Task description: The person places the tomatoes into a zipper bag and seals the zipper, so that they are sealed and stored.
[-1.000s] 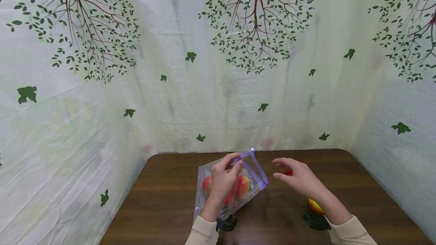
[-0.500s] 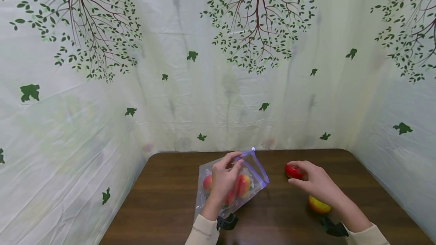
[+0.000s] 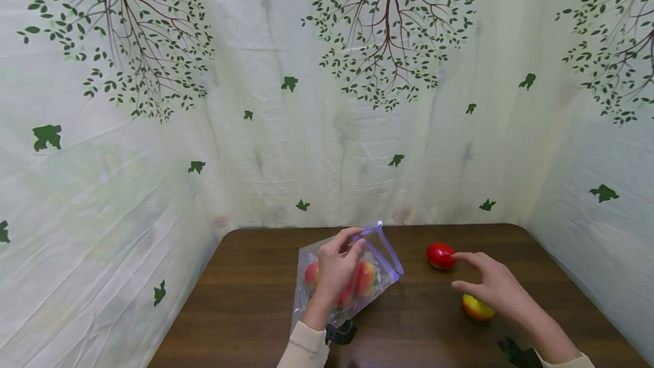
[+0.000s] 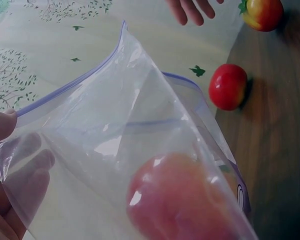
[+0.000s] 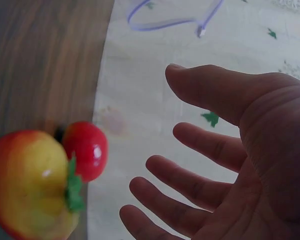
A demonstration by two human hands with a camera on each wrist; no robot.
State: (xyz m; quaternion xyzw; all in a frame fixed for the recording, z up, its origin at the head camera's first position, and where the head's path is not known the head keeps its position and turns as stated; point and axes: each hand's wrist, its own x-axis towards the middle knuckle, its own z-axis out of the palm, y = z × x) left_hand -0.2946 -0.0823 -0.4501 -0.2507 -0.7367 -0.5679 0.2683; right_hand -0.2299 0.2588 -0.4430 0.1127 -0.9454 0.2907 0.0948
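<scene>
My left hand [image 3: 337, 268] pinches the edge of a clear zip bag [image 4: 85, 165] between thumb and fingers, keeping its purple-edged mouth agape toward the right. Several red-and-yellow fruits [image 3: 364, 279] lie inside the bag; one red fruit [image 4: 175, 200] shows large through the plastic in the left wrist view. My right hand [image 3: 495, 285] hovers over the table with fingers spread and nothing held. It is nearest to a yellow-and-red fruit with a green leaf [image 5: 30, 185], partly behind the hand in the head view. A glossy red fruit [image 3: 440, 256] lies just beyond the fingertips.
Everything rests on a dark brown wooden table [image 3: 245, 288] with rounded far corners. White curtains [image 3: 327, 146] printed with trees and leaves hang behind and at both sides. Dark bands [image 3: 341, 333] sit on the wrists.
My right hand has moved right and toward me, away from the bag mouth, uncovering the red fruit and more of the yellow one. The left hand and bag stay in place.
</scene>
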